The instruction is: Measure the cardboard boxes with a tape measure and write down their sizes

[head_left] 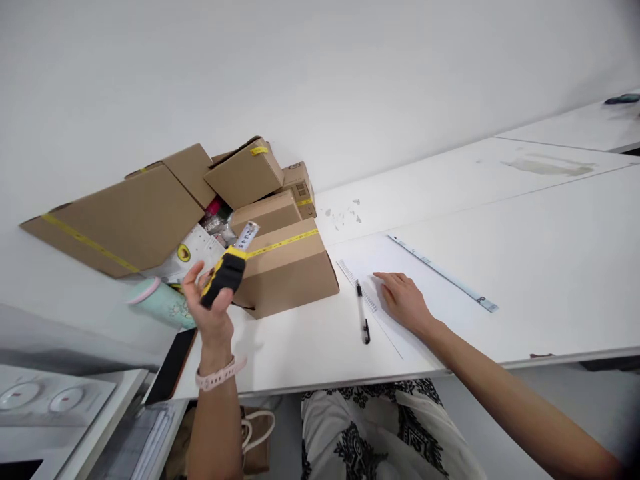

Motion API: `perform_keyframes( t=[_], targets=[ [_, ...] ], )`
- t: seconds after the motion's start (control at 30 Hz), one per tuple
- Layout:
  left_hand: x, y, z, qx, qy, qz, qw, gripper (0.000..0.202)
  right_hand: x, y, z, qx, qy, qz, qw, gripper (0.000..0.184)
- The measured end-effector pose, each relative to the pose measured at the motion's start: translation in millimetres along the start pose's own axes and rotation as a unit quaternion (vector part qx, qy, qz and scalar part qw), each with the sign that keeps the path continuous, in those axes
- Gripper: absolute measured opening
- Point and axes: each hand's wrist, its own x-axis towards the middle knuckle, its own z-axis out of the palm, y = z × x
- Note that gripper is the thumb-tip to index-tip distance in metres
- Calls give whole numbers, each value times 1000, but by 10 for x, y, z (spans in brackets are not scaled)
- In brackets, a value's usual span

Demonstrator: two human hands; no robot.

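My left hand (210, 308) is raised above the white table's (525, 267) left end and grips a black and yellow tape measure (224, 277) with a short length of white tape sticking out of it. My right hand (404, 298) lies flat, fingers stretched out, on a white sheet of paper (390, 267) on the table. A black and white pen (361, 312) lies just left of that hand. A clear ruler (356, 285) rests beside the pen. A pink watch band sits on my left wrist.
Several cardboard boxes (280, 273) with yellow tape stand against the wall at the left. A mint cup (163, 303) lies by them, and a black phone (173, 365) at the table edge. A long metal ruler (443, 272) lies farther right.
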Motion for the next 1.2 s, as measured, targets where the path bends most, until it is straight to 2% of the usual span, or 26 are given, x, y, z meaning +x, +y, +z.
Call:
perform_keyframes(
  t=[0.1,0.17,0.3,0.4,0.5,0.6,0.7,0.8,0.87,0.97,1.07,1.2],
  targets=[
    [-86,-5,-313,-115,27,-40,992,67,55,-86,-70,105,-14,35,994,42],
    [-144,-47,-454,-143,24,-71,987,57,124,-177,-94,196,-47,70,977,43],
    [-249,-222,-551,-178,19,-128,976,52,316,-449,-43,332,-109,106,931,50],
    [-287,-345,-514,-206,16,-159,966,60,449,-685,43,377,-133,126,908,60],
    [-264,-350,-481,-226,17,-174,958,63,520,-874,65,422,-139,122,888,70],
    [-183,-175,-497,-228,24,-180,957,67,530,-990,-54,420,-133,98,892,70],
    [-74,147,-513,-207,9,-172,963,61,536,-1059,-272,381,-107,73,915,60],
    [26,450,-468,-177,-31,-169,969,34,579,-1091,-446,366,-89,62,924,52],
    [72,553,-412,-154,-55,-177,970,25,616,-1080,-483,366,-84,70,924,47],
    [108,552,-327,-110,-86,-203,969,29,650,-1028,-432,361,-81,75,926,41],
    [126,512,-217,-45,-107,-220,968,45,640,-987,-335,367,-92,69,923,45],
    [146,588,114,-9,-162,-270,949,51,591,-973,-222,398,-60,47,914,58]
  ],
)
